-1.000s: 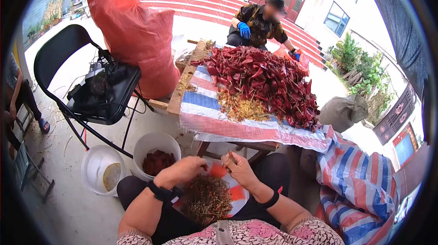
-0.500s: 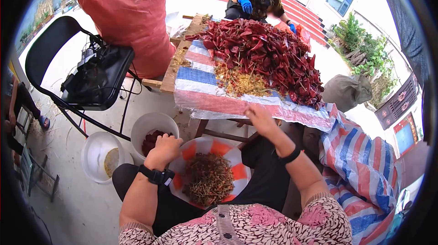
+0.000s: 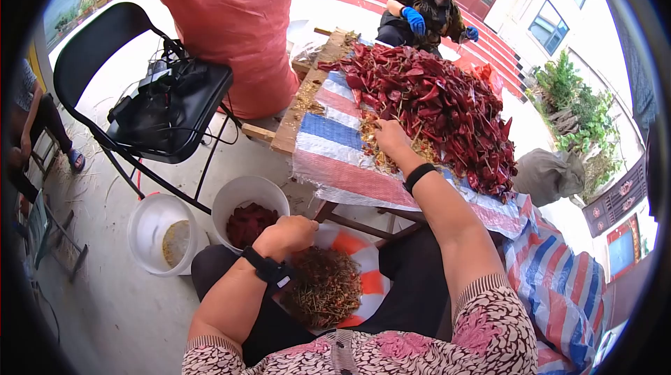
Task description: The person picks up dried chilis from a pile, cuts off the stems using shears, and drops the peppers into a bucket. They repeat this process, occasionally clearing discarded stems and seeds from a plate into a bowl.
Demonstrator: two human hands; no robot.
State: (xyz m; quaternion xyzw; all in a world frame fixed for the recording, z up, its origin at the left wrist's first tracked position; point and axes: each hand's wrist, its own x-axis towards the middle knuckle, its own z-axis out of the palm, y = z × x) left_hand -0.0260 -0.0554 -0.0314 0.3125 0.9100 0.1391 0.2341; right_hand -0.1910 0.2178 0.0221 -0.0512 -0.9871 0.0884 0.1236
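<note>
My left hand (image 3: 295, 232) is curled closed above the bowl with the orange and white pattern (image 3: 376, 283), just right of a white bucket (image 3: 281, 193). Its fingertips are turned away, so anything in them is hidden. Dried stems and bits (image 3: 325, 287) fill the bowl between my legs. Dark red dried pepper pieces (image 3: 251, 225) lie in that bucket. On the table, my right hand (image 3: 393, 140) reaches the left edge of a large heap of dried red chili peppers (image 3: 440, 95). Its fingers are bent together among yellow seeds (image 3: 419, 151); what they pinch does not show.
A second white bucket (image 3: 143, 235) with yellowish seeds stands at left. Behind it is a black folding chair (image 3: 199, 95) loaded with cables, beside a big red sack (image 3: 244, 39). Across the table sits a person (image 3: 437, 15) in blue gloves. Striped sheeting (image 3: 559, 284) hangs at right.
My right hand has gone from the table's front edge up to the pepper heap. My left hand has moved from over the pepper bucket to above the bowl. The whole view has shifted slightly.
</note>
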